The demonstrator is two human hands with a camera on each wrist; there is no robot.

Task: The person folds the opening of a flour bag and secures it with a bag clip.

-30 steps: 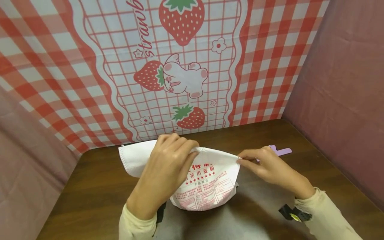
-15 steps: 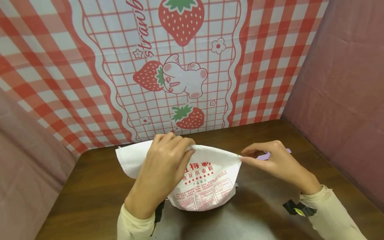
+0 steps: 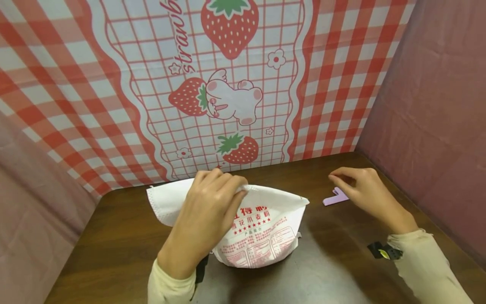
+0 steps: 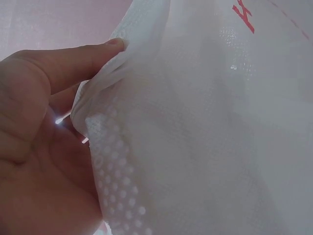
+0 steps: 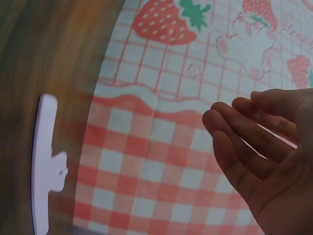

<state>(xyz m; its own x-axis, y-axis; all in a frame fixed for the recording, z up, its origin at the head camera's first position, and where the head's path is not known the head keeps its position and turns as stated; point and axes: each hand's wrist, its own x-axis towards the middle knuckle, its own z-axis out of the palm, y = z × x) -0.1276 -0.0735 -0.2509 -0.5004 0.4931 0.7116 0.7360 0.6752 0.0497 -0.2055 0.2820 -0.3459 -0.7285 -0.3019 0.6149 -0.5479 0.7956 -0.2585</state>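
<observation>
A white flour bag (image 3: 262,228) with red Chinese print stands on the table, its top edge folded over. My left hand (image 3: 209,211) grips that top edge near the middle; in the left wrist view its thumb (image 4: 93,58) pinches the gathered white material. My right hand (image 3: 366,192) is off the bag, holding nothing, its fingers loosely bent above a lilac bag clip (image 3: 335,198). The right wrist view shows the clip (image 5: 43,166) lying on the wood, apart from the fingers. Part of the clip is hidden behind my right hand in the head view.
The dark wooden table (image 3: 114,236) reaches back to a red-and-white checked strawberry cloth (image 3: 338,76). Pink cloth (image 3: 425,105) hangs along the right side, and more pink cloth (image 3: 30,202) hangs at the left.
My right hand has let go of the bag's right corner and moved right, over beside the clip. My left hand keeps its grip on the top edge, nearly still.
</observation>
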